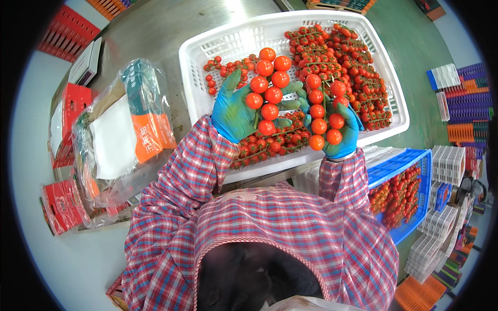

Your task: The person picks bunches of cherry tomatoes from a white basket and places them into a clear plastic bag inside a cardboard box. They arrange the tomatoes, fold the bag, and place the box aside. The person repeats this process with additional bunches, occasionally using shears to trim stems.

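Note:
Both hands wear blue gloves stained green and are raised over a white plastic crate (218, 35). On the palm of my left hand (233, 109) lies a truss of red cherry tomatoes (273, 95), its fruit in two rows. My right hand (348, 132) holds a second tomato truss (318, 111), with a bare green stem between its rows. Beneath them, trusses packed in rows (360, 77) fill the crate's right side. More trusses (268, 145) lie at the near side, and a few smaller ones (233, 68) are at the left.
The crate rests on a metal table (163, 35). Left of it sit plastic bags with printed cardboard sleeves (149, 128) and red cartons (64, 206). At my right stands a blue crate (424, 182) of tomatoes. Stacked white crates (447, 163) and coloured cartons (467, 103) stand farther right.

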The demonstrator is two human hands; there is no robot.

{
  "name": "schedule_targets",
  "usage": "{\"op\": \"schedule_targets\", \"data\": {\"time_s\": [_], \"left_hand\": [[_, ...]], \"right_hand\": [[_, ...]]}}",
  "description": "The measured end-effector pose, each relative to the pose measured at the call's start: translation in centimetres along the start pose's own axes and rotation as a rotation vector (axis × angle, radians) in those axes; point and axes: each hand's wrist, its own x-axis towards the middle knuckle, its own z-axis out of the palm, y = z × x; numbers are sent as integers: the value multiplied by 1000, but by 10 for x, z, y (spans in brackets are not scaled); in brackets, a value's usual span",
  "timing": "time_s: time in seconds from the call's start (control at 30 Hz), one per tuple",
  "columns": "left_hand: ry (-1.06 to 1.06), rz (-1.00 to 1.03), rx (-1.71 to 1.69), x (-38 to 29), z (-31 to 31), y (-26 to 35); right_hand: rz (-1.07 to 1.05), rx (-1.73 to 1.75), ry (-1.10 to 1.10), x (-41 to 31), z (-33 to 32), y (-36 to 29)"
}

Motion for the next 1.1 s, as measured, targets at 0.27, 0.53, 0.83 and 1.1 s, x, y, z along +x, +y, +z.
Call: {"op": "schedule_targets", "data": {"time_s": [0.27,0.53,0.83,1.1], "left_hand": [[124,191,316,-38,12,15],[36,412,-45,-166,10,39],[592,937,189,-327,37,69],[531,1041,98,-376,43,92]], "right_hand": [[146,163,-135,18,23,30],[246,114,-101,54,80,94],[349,-1294,-567,237,186,317],[-230,-2034,-930,262,204,392]]}}
